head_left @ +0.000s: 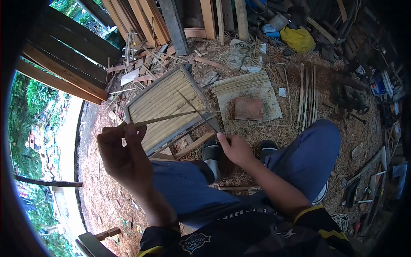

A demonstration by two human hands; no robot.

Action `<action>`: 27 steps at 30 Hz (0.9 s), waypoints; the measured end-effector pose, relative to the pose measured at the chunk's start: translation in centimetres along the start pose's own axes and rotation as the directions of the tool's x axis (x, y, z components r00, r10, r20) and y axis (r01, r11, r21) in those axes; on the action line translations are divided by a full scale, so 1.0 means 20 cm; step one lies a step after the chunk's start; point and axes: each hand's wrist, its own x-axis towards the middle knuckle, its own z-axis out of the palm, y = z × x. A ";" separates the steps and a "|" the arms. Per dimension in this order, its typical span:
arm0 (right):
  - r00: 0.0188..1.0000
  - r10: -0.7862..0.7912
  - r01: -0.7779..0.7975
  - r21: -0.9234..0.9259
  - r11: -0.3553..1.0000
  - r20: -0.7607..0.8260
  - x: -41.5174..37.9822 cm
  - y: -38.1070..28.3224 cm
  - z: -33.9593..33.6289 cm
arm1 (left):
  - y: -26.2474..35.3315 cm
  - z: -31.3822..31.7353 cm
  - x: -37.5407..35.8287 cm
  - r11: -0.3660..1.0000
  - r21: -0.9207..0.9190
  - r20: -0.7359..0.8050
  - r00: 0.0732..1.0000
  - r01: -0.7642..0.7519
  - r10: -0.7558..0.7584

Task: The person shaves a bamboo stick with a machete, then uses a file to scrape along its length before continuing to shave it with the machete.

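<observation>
My left hand [122,152], raised on the left, pinches a thin bamboo strip [169,117] that points right across the slatted panel. My right hand [236,149] is closed around the near end of a slim knife [191,103], whose narrow dark blade slants up and left. Strip and blade cross in this view, in front of the panel's right edge. Below them lies the framed panel of pale slats [160,100], tilted on the ground. My fingers hide most of the knife's handle.
A bundle of thin strips [242,82] and a reddish block [248,109] lie on a pale sheet [274,103]. Longer strips [306,96] rest to its right. Planks [141,19] lean at the back, near a yellow cloth [297,39]. Shavings cover the floor around my feet.
</observation>
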 end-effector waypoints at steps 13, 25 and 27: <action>0.995 0.064 -0.068 0.058 0.996 0.078 0.03 -0.02 -0.04 | -0.01 0.02 0.01 0.999 -0.016 0.003 0.999 -0.037 0.037; 0.995 -0.060 0.056 0.043 0.997 0.085 -0.07 -0.18 -0.12 | 0.02 0.03 -0.01 1.000 0.021 -0.031 0.999 -0.015 0.016; 0.992 -0.095 0.095 0.005 0.995 0.083 -0.09 -0.19 -0.17 | 0.01 0.03 -0.01 1.000 0.020 -0.023 0.999 -0.023 0.023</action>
